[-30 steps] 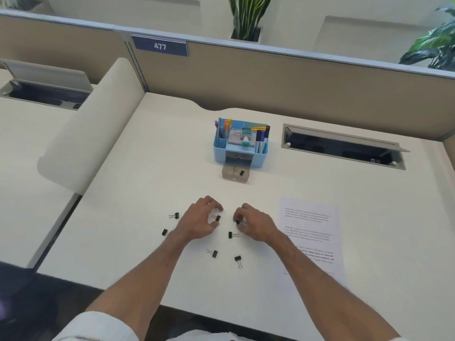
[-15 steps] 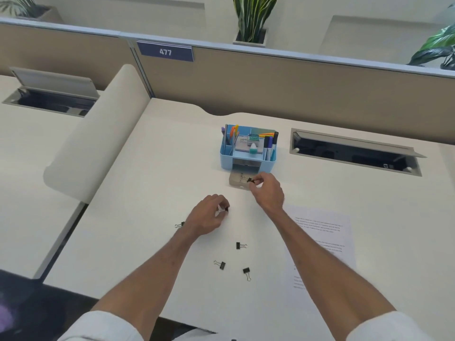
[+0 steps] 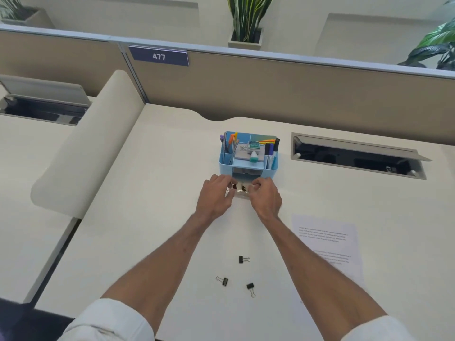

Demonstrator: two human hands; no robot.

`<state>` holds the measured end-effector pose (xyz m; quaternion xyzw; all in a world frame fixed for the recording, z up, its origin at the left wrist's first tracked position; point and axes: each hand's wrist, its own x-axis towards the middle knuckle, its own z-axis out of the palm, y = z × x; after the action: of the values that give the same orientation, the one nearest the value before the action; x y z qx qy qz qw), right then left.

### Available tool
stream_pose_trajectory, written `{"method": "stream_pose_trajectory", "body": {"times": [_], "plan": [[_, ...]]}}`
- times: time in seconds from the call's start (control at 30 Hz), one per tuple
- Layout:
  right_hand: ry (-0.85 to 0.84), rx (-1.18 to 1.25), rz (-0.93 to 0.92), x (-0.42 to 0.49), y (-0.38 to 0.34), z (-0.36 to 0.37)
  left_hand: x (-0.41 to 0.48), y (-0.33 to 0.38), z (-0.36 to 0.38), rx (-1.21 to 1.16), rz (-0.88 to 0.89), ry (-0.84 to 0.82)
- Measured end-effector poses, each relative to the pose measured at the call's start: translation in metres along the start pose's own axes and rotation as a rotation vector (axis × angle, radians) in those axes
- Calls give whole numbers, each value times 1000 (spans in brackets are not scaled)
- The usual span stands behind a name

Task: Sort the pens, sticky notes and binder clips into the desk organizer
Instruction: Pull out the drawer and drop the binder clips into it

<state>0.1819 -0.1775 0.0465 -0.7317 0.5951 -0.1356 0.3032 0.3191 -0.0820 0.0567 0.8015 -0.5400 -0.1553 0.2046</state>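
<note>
The blue desk organizer [image 3: 225,166] stands mid-desk with pens [image 3: 270,151] at its right and left ends and sticky notes [image 3: 242,151] in the middle. Its clear drawer [image 3: 240,195] is pulled out in front, with a binder clip [image 3: 243,188] lying inside. My left hand [image 3: 214,199] pinches a black binder clip [image 3: 234,186] over the drawer's left side. At the drawer's right edge, my right hand [image 3: 267,199] has its fingers curled; whether they grip anything is unclear. Three black binder clips [image 3: 243,259] [image 3: 223,281] [image 3: 250,286] lie loose near the front edge.
A printed sheet of paper [image 3: 327,244] lies at the right. An open cable hatch [image 3: 357,156] is sunk into the desk right of the organizer. A rounded cream divider [image 3: 86,143] bounds the left side and a beige partition runs along the back.
My left hand has carried its clip forward from mid-desk to the drawer. My right hand has stayed at the drawer. The camera has moved closer, and the loose clips now lie behind both hands.
</note>
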Motion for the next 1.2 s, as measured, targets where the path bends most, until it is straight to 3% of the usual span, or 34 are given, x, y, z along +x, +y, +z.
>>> {"method": "stream_pose_trajectory", "body": {"times": [0.23, 0.57, 0.7, 0.8, 1.03, 1.2], "plan": [[110, 60, -39, -10, 32, -17, 23, 14, 13, 71, -25, -28], [31, 68, -42, -32, 62, -25, 14, 21, 19, 125, -56, -23], [-99, 90, -81, -46, 66, -23, -8, 14, 19, 117, -100, -4], [-302, 85, -154, -61, 67, -21, -30, 10, 19, 116, -124, 18], [-636, -143, -383, -101, 71, -19, -94, 8, 26, 93, -164, 4], [-697, -318, -537, -120, 80, -17, -148, 5, 35, 48, -62, -117]]}}
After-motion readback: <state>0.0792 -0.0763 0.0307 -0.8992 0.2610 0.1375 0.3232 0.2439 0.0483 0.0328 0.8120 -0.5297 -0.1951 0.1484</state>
